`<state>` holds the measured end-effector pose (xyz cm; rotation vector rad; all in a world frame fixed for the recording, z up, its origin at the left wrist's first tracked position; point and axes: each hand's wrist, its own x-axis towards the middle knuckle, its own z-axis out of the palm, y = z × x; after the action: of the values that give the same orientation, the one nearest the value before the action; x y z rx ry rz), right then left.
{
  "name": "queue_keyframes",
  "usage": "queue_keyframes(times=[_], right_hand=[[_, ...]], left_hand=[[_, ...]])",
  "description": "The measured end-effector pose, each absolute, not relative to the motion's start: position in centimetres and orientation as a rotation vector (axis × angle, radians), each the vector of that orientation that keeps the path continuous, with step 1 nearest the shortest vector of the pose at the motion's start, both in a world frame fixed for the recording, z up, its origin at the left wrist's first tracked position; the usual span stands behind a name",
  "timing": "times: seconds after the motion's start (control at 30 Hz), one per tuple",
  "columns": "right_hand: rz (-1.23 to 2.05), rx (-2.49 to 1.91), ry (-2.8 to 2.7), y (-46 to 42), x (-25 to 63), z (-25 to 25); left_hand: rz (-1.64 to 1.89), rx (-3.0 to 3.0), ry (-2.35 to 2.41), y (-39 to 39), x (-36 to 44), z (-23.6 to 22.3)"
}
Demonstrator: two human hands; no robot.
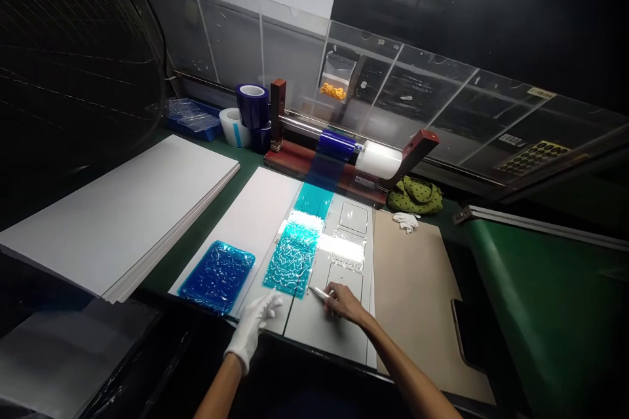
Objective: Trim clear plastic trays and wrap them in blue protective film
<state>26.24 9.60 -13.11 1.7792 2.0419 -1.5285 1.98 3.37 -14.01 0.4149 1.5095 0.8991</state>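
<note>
My right hand [344, 303] is bare and pinches a slim silver cutter [318, 292], its tip on a white panel [324, 334] near a wrinkled teal film [292, 260]. My left hand [251, 327] wears a white glove and lies flat at the panel's near edge, holding nothing. A crumpled blue film piece [216, 277] lies on a white sheet [246, 222] to the left. A translucent blue film runs from a roll [337, 145] on a red-ended holder [351, 173] down onto the panel.
A thick stack of white sheets [118, 213] lies at the left. Tape rolls [248, 114] and a blue tray [194, 119] stand behind. A green bag [415, 195], a white glove pair [405, 221] and a brown sheet [417, 301] lie to the right, beside a green mat [540, 314].
</note>
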Motion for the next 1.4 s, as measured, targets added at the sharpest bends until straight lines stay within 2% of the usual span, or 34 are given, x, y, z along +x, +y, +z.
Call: queue_keyframes(times=[0.17,0.33,0.57,0.87,1.17,1.4], right_hand=[[-1.927,1.809,1.89,8.6,24.9,-13.4],[-2.168,1.805,1.822,7.8,25.0,-12.2],[-2.242,1.945,1.822,5.6,26.3,-11.4],[-2.328,2.102,1.737,2.2,27.1,-12.5],[-2.216,2.23,1.813,0.8,27.0,-13.2],[-1.4,2.732,1.894,2.0,31.9,-14.4]], left_hand=[[0.839,0.159,1.326,2.1,2.9,-14.9],[0.925,0.097,1.339,5.0,4.0,-16.1],[1.103,0.242,1.468,4.2,3.7,-14.9],[1.3,0.217,1.548,-0.4,-4.8,-11.2],[1.198,0.274,1.652,0.2,-8.5,-12.6],[0.821,0.51,1.731,-1.8,-9.7,-13.0]])
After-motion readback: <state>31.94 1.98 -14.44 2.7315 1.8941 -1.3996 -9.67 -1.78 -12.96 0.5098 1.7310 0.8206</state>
